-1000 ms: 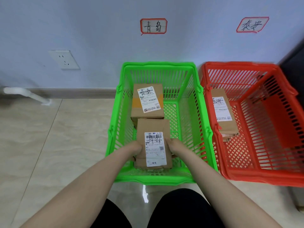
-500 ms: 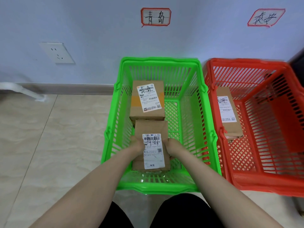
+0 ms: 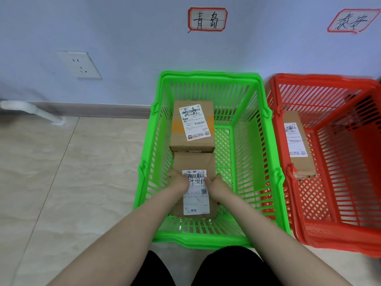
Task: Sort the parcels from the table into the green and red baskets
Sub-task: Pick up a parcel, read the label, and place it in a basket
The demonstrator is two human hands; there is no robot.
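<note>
Parcel I hold: a brown parcel point(image 3: 195, 195) with a white label on top, low inside the green basket point(image 3: 198, 241), in its near half and towards the left wall.
Contact with the bottom: I cannot tell if it already rests on the basket floor.
Long axis: it runs from near to far, along the length of the basket.
Left hand point(image 3: 179, 179): it grips the left side of the parcel, on the far half.
Right hand point(image 3: 218, 182): it grips the right side, just opposite the left one.
Fingers point(image 3: 172, 174): they are curled down over the edges, and the parcel is clamped between the two hands.
Which hand is nearer: neither; both are on the parcel at the same level.
Second parcel point(image 3: 192, 126): it lies in the far half of the same basket. The far end of my parcel comes right up to it; I cannot see whether they touch.
Red basket point(image 3: 329, 242): it stands just beside the green one, on the right, with a third parcel point(image 3: 296, 141) against its left wall.
Wall sign point(image 3: 207, 19): a handwritten sign hangs above the green basket.
Step, as I judge it: placing. What is left is to let the parcel settle and release it.
Next move, as I judge it: the fingers should open sideways and the hands lift up. The left side has little room to the basket wall, the right side has more.
Bench: not in view, so I cannot say how many parcels remain.
</note>
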